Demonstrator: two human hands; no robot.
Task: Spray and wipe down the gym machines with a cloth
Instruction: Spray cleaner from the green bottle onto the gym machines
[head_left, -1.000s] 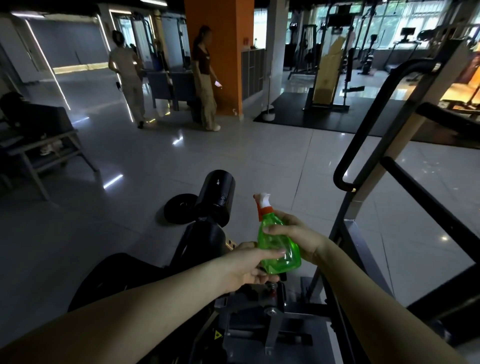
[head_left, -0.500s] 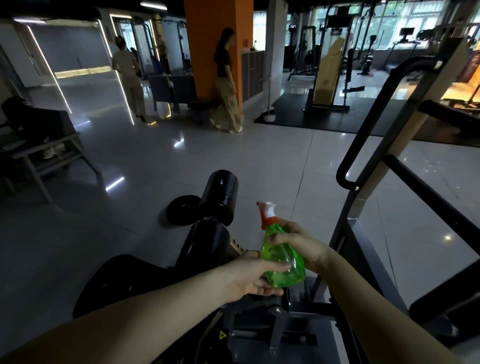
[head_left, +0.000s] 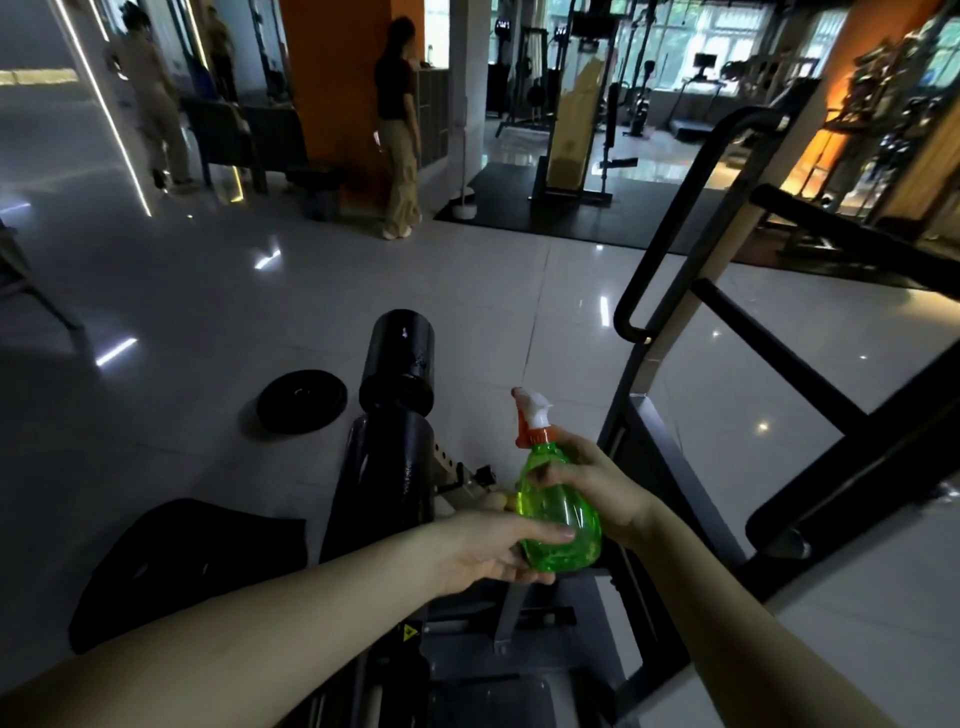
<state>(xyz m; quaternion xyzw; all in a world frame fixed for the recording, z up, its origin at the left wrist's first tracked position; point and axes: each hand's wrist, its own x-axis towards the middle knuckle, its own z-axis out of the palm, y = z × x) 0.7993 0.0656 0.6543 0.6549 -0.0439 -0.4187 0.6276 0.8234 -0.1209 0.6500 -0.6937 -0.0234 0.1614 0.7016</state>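
Looking light, thin-walled and slick, the green spray bottle (head_left: 561, 514) is held just right of the black roller pad (head_left: 397, 358). The right hand (head_left: 597, 483) wraps its neck and the left hand (head_left: 483, 551) cups its belly. The neck seems the safest hold.

Part of the base of the green translucent plastic spray bottle (head_left: 558, 512) is covered by the left hand (head_left: 483, 551), whose fingers are hidden beneath it. The right hand (head_left: 597, 483) grips the bottle's neck, palm out of sight. Both forearms are cut by the near edge. The black steel machine frame (head_left: 810, 374) runs off right. Small yellow triangular sticker (head_left: 410, 633): unreadable. Far-left person in pale clothes (head_left: 156, 98): blurred.
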